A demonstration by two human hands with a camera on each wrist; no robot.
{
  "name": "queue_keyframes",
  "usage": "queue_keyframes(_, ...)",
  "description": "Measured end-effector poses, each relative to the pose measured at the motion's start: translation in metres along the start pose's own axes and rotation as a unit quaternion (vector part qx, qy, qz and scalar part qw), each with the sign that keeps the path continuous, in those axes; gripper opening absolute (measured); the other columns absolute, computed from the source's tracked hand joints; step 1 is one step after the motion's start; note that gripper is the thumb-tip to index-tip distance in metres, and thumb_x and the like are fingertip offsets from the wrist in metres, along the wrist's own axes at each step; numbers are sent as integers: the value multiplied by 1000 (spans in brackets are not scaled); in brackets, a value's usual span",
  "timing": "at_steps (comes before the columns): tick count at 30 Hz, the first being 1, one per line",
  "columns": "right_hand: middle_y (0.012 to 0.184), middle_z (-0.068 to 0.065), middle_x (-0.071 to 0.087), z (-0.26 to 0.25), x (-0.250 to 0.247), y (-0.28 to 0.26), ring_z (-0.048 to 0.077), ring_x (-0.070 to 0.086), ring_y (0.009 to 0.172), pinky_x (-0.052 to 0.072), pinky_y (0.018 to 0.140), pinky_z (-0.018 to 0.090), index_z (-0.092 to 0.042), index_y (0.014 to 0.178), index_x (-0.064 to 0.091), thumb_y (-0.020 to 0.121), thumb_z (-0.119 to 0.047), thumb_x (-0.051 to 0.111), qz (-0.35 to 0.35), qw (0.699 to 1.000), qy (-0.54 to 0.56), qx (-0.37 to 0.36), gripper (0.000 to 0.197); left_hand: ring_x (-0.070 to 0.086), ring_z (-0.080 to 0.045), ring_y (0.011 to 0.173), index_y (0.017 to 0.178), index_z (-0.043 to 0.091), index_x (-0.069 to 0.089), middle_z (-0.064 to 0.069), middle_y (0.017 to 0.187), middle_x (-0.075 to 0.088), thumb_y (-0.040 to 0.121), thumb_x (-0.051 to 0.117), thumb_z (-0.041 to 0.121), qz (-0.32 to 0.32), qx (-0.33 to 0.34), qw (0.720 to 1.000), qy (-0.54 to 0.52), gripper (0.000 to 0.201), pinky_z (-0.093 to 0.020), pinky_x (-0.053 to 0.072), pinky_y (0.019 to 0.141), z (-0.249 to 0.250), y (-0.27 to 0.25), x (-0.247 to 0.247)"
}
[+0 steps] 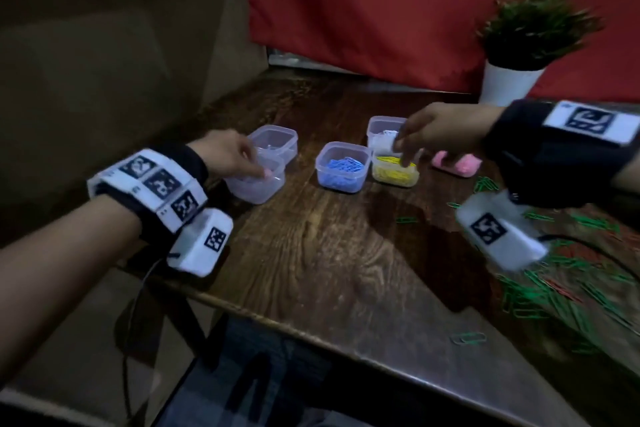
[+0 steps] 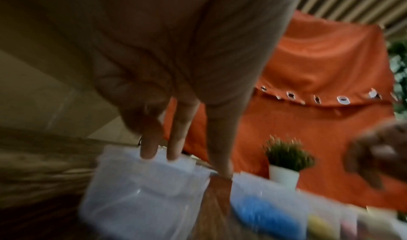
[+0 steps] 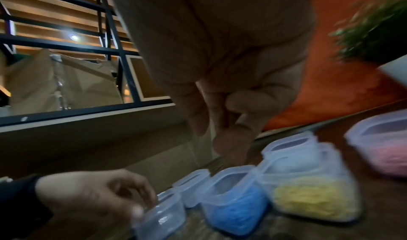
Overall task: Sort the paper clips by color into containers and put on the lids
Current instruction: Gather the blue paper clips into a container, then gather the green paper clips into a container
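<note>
Left hand (image 1: 227, 156) grips rim of empty container (image 1: 258, 189); right hand (image 1: 440, 130) pinched over yellow-clip container (image 1: 391, 177), load unclear, so a stray release could land in neighbouring white-clip container (image 1: 379, 123)

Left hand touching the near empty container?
Touching. Left wrist view: left hand fingers and thumb grip the rim of the empty container; head view agrees.

Dim, smeared frames
Head view dark, shadow pooled on the table (image 1: 311, 253); wrist views streaked with motion blur, one small lamp (image 3: 74, 37) glaring.
</note>
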State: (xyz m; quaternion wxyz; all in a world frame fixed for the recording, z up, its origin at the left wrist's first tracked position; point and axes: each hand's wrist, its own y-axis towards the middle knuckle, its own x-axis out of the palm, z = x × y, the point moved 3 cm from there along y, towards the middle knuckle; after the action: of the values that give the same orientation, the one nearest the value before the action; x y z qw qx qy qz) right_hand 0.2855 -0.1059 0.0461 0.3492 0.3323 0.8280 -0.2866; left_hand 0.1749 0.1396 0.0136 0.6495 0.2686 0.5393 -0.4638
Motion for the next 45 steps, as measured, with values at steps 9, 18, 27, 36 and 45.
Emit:
queue_keyframes(9,73,5,58,3,-47,-36,2,52,38,33,34,7,-16,80,54,95,-10,44,60,997,50,9,18,60,-8,59,69,10,66,-1,65,65,85,63,24,-26,115,982,150,21,-22,39,55,43,-41,43)
queue_keyframes(18,81,10,64,136,-83,-169,12,52,52,35,38,11,-4,98,62,93,-8,50,127,979,36,157,14,60,-19,90,94,18,62,-3,99,61,83,64,28,55,188,949,249,15,-32,50,78,115,-54,68)
queue_keyframes(27,144,3,39,157,-39,-117,23,42,129,36,106,37,-18,145,27,77,-41,70,-52,957,-223,179,84,47,-28,116,128,11,44,-11,123,43,94,47,41,-100,210,944,235,46,-32,39,92,189,-47,114)
queue_keyframes(36,143,8,35,154,-13,-53,25,40,127,38,91,30,-18,145,27,90,-34,57,-85,957,-248,126,64,49,-24,110,128,12,47,-5,108,40,93,52,32,-99,257,934,226,40,-29,40,87,207,-35,124)
queue_keyframes(45,138,6,42,165,-19,-67,24,49,114,45,72,23,-15,144,23,72,-36,76,-73,971,-110,201,91,46,-14,91,125,16,44,-1,99,54,71,78,30,-175,335,914,148,66,-23,36,76,264,-9,121)
